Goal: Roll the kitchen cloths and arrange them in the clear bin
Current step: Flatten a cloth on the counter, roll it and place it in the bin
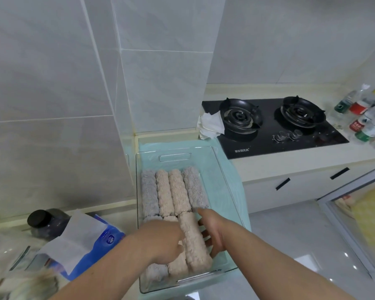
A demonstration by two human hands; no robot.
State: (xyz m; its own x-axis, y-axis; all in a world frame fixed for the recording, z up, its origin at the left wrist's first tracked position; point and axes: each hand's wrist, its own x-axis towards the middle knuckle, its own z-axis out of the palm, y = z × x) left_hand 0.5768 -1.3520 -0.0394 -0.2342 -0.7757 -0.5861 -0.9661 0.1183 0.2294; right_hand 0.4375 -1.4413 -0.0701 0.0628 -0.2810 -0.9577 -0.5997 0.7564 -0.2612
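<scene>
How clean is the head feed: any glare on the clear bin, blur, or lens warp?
Head view: wide-angle warp bows the wall tiles; the bottles at the right edge are smeared; pale glare streaks the clear bin; rolled cloths, left hand and right hand are evenly lit, readable.

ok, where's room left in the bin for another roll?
Free: the front-right slot of the clear bin, between the pink roll and the right wall, occupied by the right hand; a strip between the back row and the handle end. Crowded: left and middle, rolls packed under the left hand.
</scene>
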